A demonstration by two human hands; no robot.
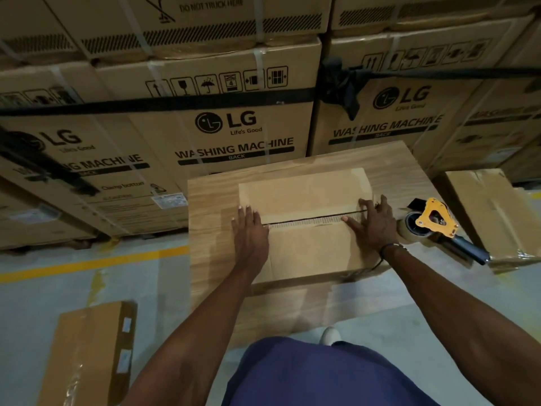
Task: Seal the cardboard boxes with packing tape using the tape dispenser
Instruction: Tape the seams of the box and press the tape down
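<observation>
Nearest you are your blue trousers (316, 373) and one white shoe (330, 335) on the grey floor (35, 312). Beyond them your arms reach out to the box (304, 253), which sits on a larger carton (210, 230).

Your left hand (250, 232) lies flat, fingers straight, pressing the left end of the box's centre seam (310, 221). Your right hand (373, 222) lies flat too, fingers spread, pressing the right end. Neither grasps anything. The two flaps meet along the seam with a thin dark gap, and no tape shows across it.

Your dispenser (433, 227) lies on the carton just right of your right hand, yellow plate up, tape roll toward the hand, dark handle pointing near-right over the carton's edge.

Room is tight on the far side: stacked washing-machine cartons (222, 136) rise just behind. A small box (494, 212) stands close on the right. Floor is open to the left, crossed by a yellow line (96, 262), with another box (87, 356) near-left.
</observation>
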